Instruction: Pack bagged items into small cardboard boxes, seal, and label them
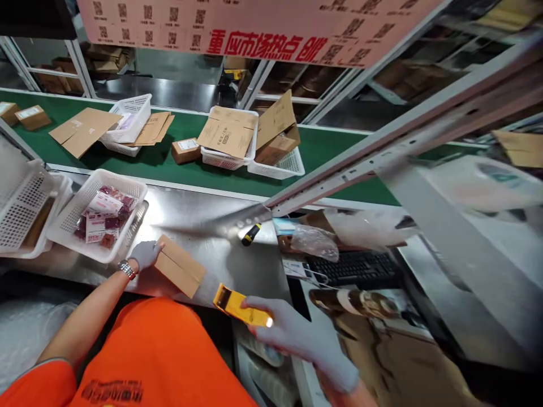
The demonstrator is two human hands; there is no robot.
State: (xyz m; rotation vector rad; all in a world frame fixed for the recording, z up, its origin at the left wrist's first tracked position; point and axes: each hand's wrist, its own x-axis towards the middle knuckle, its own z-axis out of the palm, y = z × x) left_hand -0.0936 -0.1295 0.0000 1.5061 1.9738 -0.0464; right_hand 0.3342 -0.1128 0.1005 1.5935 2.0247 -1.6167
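Note:
My left hand [147,254], in a grey glove with a metal watch at the wrist, grips the far left end of a small closed cardboard box [180,265]. The box lies at the front of the metal table [229,254]. My right hand [297,333], also gloved, is closed around a yellow handheld tool [241,305]. A dark recess shows at the tool's front end, which points toward the box and is apart from it; its exact kind is unclear. Farther back on the table lies a black-and-yellow utility knife [251,234].
Left of the box stands a white basket [63,226] of small packaged items [104,217]. A green conveyor [165,169] behind carries baskets and cartons. A slanted metal post [339,169] rises at the right, near a keyboard [356,268] and plastic bags [316,240].

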